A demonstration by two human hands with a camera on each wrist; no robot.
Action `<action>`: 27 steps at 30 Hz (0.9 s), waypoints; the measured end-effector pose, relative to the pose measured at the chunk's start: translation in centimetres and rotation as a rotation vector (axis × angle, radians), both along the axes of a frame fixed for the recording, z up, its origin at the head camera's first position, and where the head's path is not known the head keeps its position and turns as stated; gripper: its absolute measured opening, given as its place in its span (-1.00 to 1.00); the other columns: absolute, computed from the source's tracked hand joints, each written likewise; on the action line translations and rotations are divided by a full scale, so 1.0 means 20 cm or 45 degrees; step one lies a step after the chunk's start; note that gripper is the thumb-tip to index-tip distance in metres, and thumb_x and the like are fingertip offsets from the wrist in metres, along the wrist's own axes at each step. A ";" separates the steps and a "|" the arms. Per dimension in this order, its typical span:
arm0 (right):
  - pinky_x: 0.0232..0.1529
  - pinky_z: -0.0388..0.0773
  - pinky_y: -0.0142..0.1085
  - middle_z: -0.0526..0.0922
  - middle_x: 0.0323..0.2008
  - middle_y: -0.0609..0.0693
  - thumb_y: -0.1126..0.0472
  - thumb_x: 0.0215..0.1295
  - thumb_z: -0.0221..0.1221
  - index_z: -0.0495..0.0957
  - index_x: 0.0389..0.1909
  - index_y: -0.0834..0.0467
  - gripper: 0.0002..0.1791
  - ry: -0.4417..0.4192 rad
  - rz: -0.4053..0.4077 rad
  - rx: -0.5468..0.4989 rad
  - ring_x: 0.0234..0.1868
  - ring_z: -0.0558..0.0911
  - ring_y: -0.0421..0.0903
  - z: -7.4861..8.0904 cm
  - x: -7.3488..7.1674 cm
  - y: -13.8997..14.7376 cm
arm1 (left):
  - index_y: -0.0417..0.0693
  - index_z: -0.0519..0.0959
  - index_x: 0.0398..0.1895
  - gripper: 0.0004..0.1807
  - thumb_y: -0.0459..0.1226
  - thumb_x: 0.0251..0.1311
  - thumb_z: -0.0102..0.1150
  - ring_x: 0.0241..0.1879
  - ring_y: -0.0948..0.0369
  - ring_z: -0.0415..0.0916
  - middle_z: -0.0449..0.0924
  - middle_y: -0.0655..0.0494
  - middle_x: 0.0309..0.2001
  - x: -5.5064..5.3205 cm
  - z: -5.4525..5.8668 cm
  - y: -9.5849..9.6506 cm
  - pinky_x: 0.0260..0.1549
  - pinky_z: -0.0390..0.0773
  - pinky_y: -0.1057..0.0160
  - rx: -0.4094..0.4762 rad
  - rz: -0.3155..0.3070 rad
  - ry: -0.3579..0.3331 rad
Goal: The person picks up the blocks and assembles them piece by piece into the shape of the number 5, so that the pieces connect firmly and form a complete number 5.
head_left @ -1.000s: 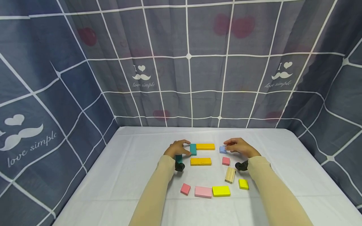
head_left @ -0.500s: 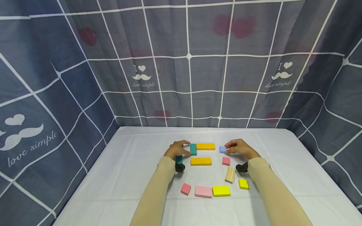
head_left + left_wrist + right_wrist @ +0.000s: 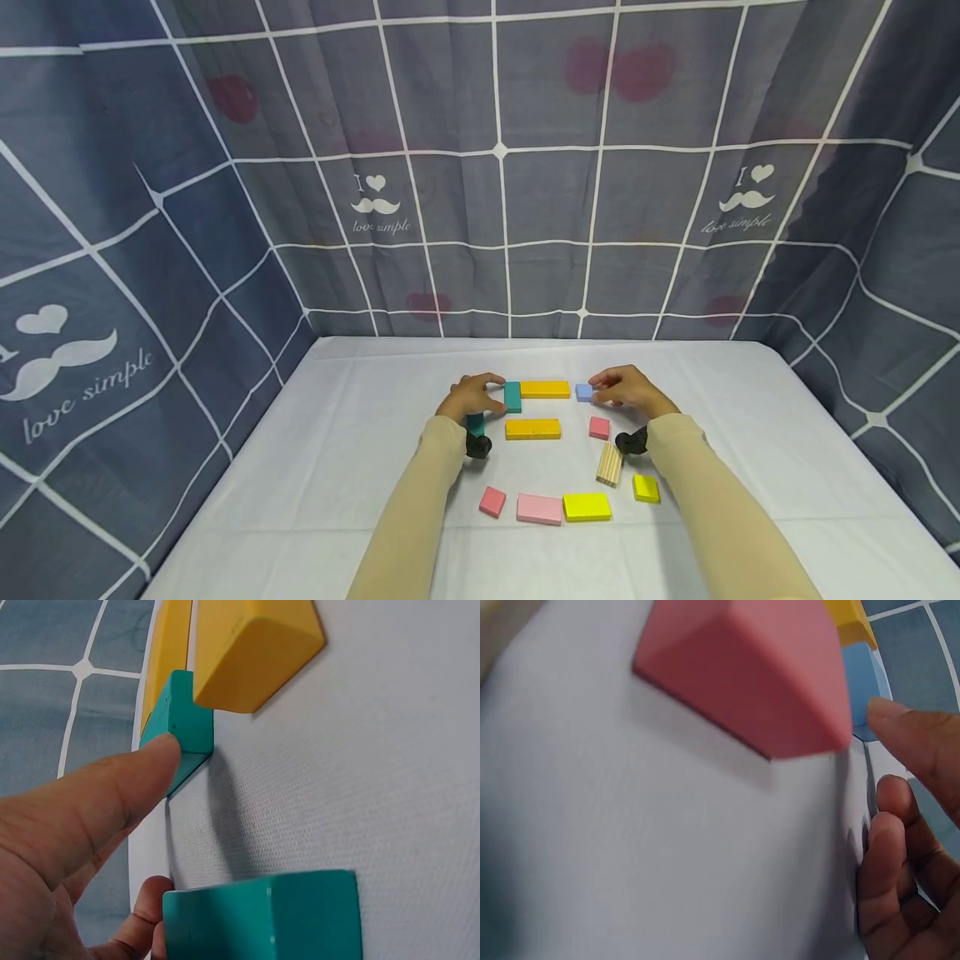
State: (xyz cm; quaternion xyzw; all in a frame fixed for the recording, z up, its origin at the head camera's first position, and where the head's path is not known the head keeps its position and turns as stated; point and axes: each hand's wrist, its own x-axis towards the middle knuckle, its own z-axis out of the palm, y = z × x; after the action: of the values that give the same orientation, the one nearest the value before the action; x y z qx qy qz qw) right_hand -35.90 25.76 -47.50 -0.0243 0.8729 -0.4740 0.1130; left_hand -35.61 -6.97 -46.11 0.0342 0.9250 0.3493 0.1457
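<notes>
At the far middle of the table, my left hand [image 3: 471,397] pinches a teal block [image 3: 512,397]; its thumb [image 3: 161,761] touches the block's near end. A long orange block [image 3: 545,390] lies end-on against the teal block's right side. Under my left wrist sits a second teal block [image 3: 262,919], partly hidden in the head view. My right hand [image 3: 632,389] holds a small blue block [image 3: 584,393] by thumb and fingertips, a short gap to the right of the orange block. The thumb [image 3: 889,712] presses on the blue block in the right wrist view.
Nearer lie another orange block [image 3: 532,429], a small red block [image 3: 599,427] and a ribbed wooden block [image 3: 610,465]. Along the front are a red block [image 3: 492,502], a pink block [image 3: 539,509] and two yellow blocks [image 3: 587,507]. A checked curtain [image 3: 450,192] surrounds the white table.
My right hand has shifted left and slightly away, bringing the blue block closer to the orange one. My left hand stays at the teal block.
</notes>
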 end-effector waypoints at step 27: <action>-0.22 0.45 -0.27 0.61 -0.15 0.07 0.32 0.37 0.42 0.68 0.19 0.33 -0.60 -0.010 -0.012 0.051 -0.20 0.47 -0.02 0.00 -0.03 -0.07 | 0.18 0.66 0.37 -0.41 -0.19 0.27 0.56 0.25 -0.22 0.35 0.52 -0.17 0.33 -0.02 -0.01 0.00 0.30 0.42 -0.33 -0.014 0.032 -0.015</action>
State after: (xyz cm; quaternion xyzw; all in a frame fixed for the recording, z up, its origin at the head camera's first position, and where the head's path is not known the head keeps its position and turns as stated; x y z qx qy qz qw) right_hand -36.53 24.45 -47.48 -0.0162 0.8820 -0.4569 0.1146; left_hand -35.93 -6.87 -46.33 0.0197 0.9264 0.3461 0.1470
